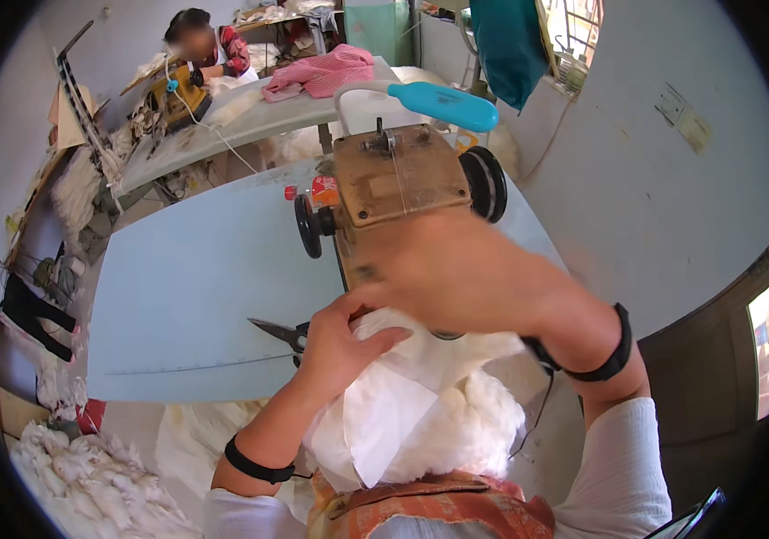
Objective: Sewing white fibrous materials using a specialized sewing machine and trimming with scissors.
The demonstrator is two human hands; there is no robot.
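Note:
A brown fur sewing machine (399,175) with black wheels on both sides stands on the light blue table in front of me. My left hand (339,346) pinches the edge of a white fur piece (478,418) between thumb and fingers, just below the machine. The fur hangs down over my lap, its pale backing side partly turned up. My right hand (456,269) is across the machine's front, smeared by motion, so its fingers cannot be made out. It covers the machine's lower part. Black scissors (281,334) lie beside my left hand.
The blue table (196,269) carries a red-labelled bottle (317,189) behind the machine. A bright blue lamp-like piece (445,106) overhangs it. White fur scraps (88,476) are heaped at lower left. A person (209,54) works at another machine at the back; another person (12,296) is at far left.

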